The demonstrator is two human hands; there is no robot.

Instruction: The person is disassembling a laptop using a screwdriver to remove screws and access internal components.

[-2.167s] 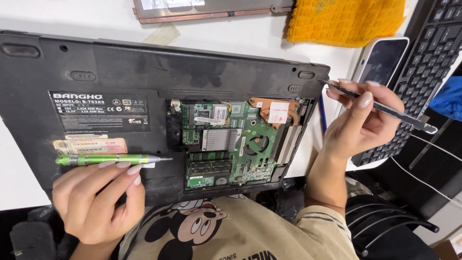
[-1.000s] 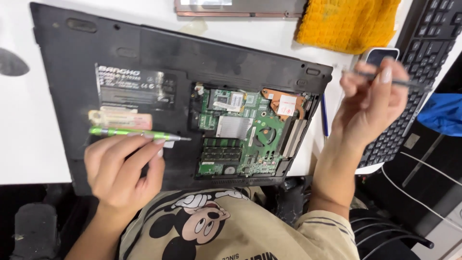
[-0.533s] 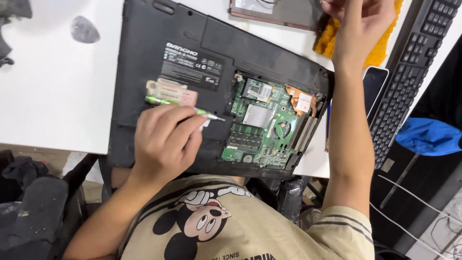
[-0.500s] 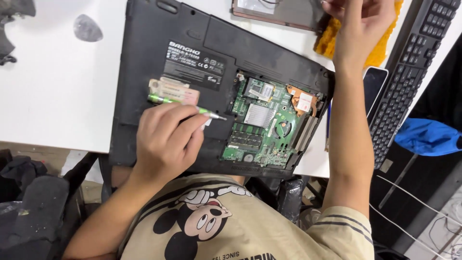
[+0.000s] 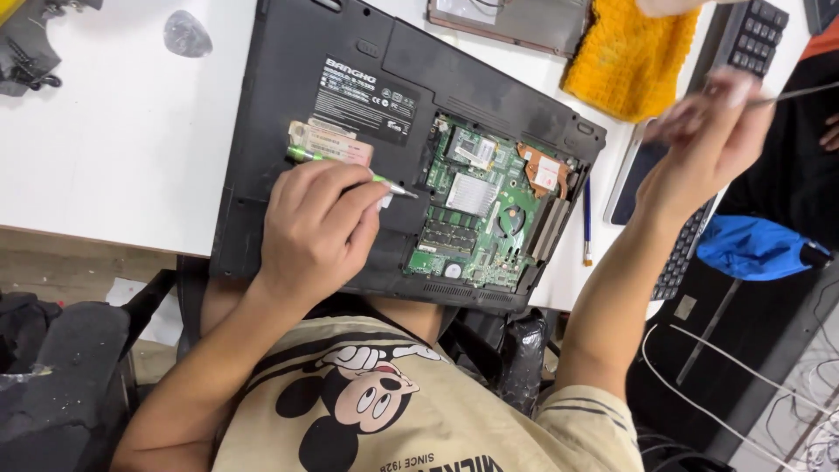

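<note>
A black laptop (image 5: 288, 96) lies bottom-up on the white table, its cover off and a green circuit board (image 5: 481, 214) exposed. My left hand (image 5: 315, 232) rests on the laptop's underside and grips a green screwdriver (image 5: 350, 170), whose tip points toward the board's left edge. My right hand (image 5: 708, 135) is raised above the table's right side, blurred, and holds a thin metal tool (image 5: 800, 92) that sticks out to the right.
A yellow knitted cloth (image 5: 629, 57) lies at the back right, a brown flat panel (image 5: 516, 17) beside it. A phone (image 5: 634, 179), a blue pen (image 5: 587, 218) and a black keyboard (image 5: 743, 39) lie right of the laptop. A grey stone-like object (image 5: 186, 33) sits at back left.
The view has swung left and tilted. My right hand has come down from the far edge to the right side with the thin tool. My left hand keeps the screwdriver on the laptop.
</note>
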